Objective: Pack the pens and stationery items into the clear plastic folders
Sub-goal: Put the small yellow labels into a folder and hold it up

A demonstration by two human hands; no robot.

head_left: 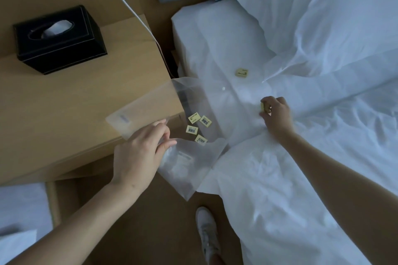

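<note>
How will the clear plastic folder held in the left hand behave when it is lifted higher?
The clear plastic folder probably flops: it already bends where the left hand grips it. It looks light. The small yellow labelled erasers inside may slide.

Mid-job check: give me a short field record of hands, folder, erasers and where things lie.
left hand: holds clear folder open, between nightstand and bed
right hand: pinches one yellow eraser over the bed
in folder: four yellow erasers
loose: one eraser on a second folder on the bed
nightstand: black tissue box
</note>
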